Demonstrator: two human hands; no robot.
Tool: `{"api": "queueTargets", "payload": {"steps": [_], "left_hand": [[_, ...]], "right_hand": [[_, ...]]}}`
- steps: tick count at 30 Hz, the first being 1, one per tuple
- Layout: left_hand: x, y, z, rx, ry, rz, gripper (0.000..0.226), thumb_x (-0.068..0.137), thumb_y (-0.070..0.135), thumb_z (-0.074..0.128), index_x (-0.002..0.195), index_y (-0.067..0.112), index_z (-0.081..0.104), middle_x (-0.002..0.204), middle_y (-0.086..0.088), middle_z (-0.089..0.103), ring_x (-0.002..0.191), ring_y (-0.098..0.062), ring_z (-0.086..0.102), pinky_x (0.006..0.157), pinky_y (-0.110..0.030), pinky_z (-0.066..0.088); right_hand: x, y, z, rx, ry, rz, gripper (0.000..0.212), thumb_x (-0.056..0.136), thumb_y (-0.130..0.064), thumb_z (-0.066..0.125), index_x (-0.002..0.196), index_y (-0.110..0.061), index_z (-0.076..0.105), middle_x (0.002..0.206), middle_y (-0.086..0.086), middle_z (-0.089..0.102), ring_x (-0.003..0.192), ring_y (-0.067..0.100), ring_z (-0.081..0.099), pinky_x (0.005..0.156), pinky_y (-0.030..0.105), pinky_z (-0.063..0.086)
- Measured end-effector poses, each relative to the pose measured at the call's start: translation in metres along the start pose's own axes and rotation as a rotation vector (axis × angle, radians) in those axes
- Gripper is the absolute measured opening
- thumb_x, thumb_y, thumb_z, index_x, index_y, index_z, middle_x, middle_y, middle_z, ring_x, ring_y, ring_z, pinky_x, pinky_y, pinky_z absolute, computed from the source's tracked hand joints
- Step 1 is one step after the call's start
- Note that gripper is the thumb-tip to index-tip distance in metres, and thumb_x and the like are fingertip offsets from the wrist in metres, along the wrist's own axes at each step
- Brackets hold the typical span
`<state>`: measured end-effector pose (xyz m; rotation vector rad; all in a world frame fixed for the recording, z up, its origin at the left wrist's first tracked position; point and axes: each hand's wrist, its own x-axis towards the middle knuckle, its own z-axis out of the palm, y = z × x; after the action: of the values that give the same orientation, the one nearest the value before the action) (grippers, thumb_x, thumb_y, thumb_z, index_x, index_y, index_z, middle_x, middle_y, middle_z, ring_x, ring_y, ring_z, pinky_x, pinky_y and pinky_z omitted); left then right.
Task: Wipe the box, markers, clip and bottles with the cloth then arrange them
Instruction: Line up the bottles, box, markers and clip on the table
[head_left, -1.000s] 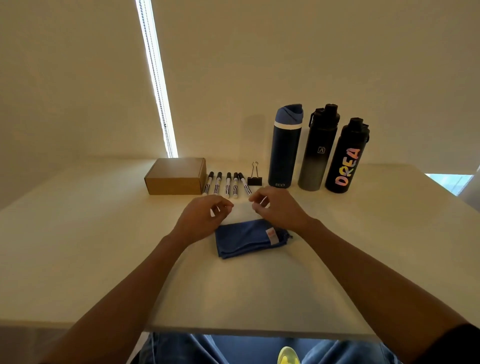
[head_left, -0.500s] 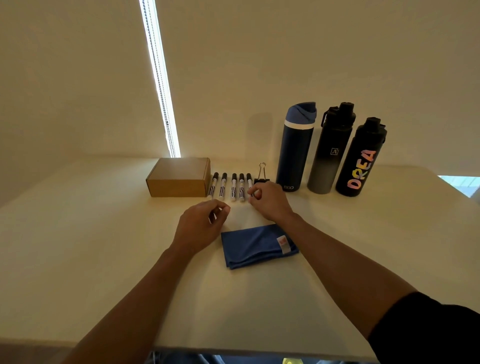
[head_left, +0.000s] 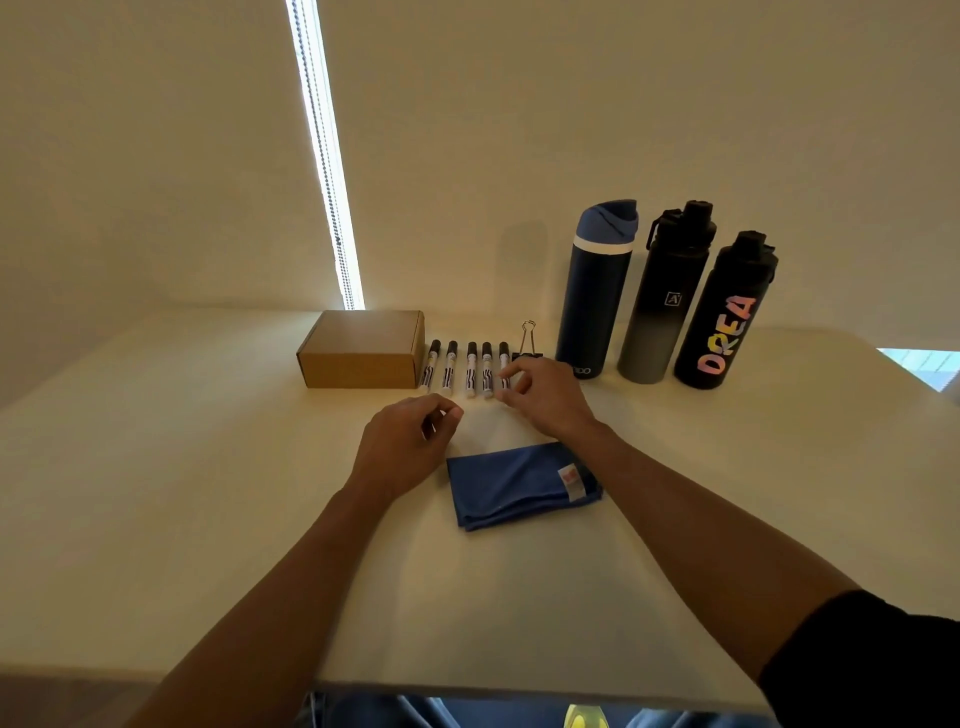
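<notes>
On the table (head_left: 156, 467), a box (head_left: 361, 351), five markers (head_left: 470, 369), a clip (head_left: 528, 340) and three bottles (head_left: 670, 296) line the back edge. The left hand (head_left: 408, 441) hovers loosely curled, holding nothing; the right hand (head_left: 545, 397) pinches the rightmost marker. The folded cloth (head_left: 514, 486) lies nearer, between the forearms.

Dim warm light, bright window slit (head_left: 324, 156), wide-angle edge distortion, soft focus
</notes>
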<state>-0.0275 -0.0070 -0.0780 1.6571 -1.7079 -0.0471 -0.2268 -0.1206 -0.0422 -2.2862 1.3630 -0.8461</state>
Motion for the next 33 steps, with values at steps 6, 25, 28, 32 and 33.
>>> {"api": "queueTargets", "payload": {"steps": [6, 25, 28, 32, 33], "left_hand": [[0.000, -0.002, -0.001, -0.055, 0.057, 0.023, 0.022, 0.102, 0.046, 0.060, 0.108, 0.029, 0.072, 0.084, 0.014, 0.069, 0.074, -0.007, 0.064, 0.072, -0.033, 0.060], [-0.010, 0.050, 0.023, 0.267, -0.353, 0.316, 0.037, 0.107, 0.043, 0.045, 0.140, 0.031, 0.059, 0.142, 0.002, 0.055, 0.126, -0.018, 0.047, 0.104, -0.043, 0.043], [-0.012, 0.049, 0.026, 0.276, -0.405, 0.307, 0.045, 0.107, 0.049, 0.038, 0.147, 0.034, 0.052, 0.150, 0.004, 0.047, 0.135, -0.020, 0.041, 0.109, -0.049, 0.037], [-0.017, 0.050, 0.027, 0.229, -0.449, 0.287, 0.053, 0.106, 0.052, 0.037, 0.155, 0.034, 0.042, 0.160, 0.004, 0.040, 0.146, -0.025, 0.034, 0.115, -0.057, 0.030], [-0.019, 0.049, 0.028, 0.218, -0.458, 0.290, 0.054, 0.106, 0.054, 0.036, 0.156, 0.034, 0.040, 0.161, 0.005, 0.039, 0.147, -0.027, 0.034, 0.115, -0.058, 0.029]], "right_hand": [[-0.058, -0.006, -0.051, -0.117, -0.323, -0.388, 0.035, 0.093, -0.055, 0.060, 0.125, -0.041, 0.061, 0.126, -0.021, 0.059, 0.118, -0.002, 0.051, 0.101, 0.026, 0.044], [-0.182, 0.113, -0.128, -0.391, -0.295, -0.022, 0.051, 0.105, -0.059, 0.010, 0.155, -0.049, 0.008, 0.163, -0.025, 0.005, 0.152, 0.005, 0.003, 0.125, 0.040, 0.006], [-0.215, 0.144, -0.160, -0.421, -0.169, 0.161, 0.053, 0.104, -0.060, 0.009, 0.155, -0.048, 0.012, 0.163, -0.024, 0.009, 0.152, 0.008, 0.007, 0.124, 0.042, 0.007], [-0.252, 0.181, -0.194, -0.492, -0.017, 0.394, 0.055, 0.101, -0.062, 0.005, 0.154, -0.049, 0.014, 0.162, -0.023, 0.013, 0.151, 0.014, 0.015, 0.123, 0.044, 0.009], [-0.259, 0.188, -0.201, -0.511, 0.016, 0.451, 0.056, 0.101, -0.062, 0.005, 0.154, -0.048, 0.015, 0.163, -0.023, 0.014, 0.151, 0.015, 0.016, 0.123, 0.045, 0.010]]}}
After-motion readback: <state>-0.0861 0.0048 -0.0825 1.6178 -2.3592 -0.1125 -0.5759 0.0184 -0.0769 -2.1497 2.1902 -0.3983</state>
